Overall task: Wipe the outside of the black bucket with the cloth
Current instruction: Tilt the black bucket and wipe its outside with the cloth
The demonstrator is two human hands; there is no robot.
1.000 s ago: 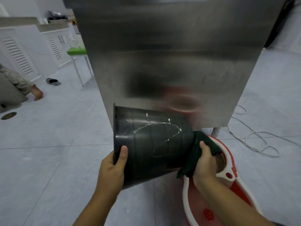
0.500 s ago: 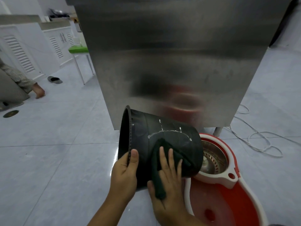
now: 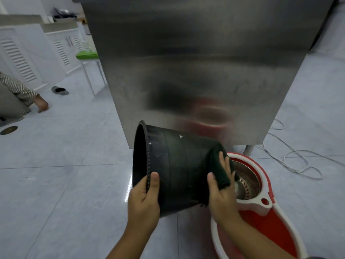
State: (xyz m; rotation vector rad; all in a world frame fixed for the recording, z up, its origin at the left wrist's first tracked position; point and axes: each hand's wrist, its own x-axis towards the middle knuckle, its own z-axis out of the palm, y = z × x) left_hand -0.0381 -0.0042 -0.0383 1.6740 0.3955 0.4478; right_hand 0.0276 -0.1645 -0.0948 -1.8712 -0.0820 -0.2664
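I see the black bucket (image 3: pixel 179 165) held on its side above the tiled floor (image 3: pixel 65 184), its open mouth turned to the left and its base end to the right, just in front of the lower edge of a steel cabinet (image 3: pixel 196 62). The left hand (image 3: pixel 143 202) is closed over the rim at the near side, thumb lying on the outer wall and the other fingers curled inside the mouth. The right hand (image 3: pixel 222 191) is spread flat, fingers extended, pressing the dark green cloth (image 3: pixel 220 169) against the bucket's outer wall near its base end; the cloth is trapped under the palm and fingers and drapes over the base edge. Directly below and to the right sits a red and white mop bucket (image 3: pixel 270 221) with a metal spinner basket (image 3: pixel 246 182). A white cable (image 3: pixel 298 161) lies looped on the floor at right.
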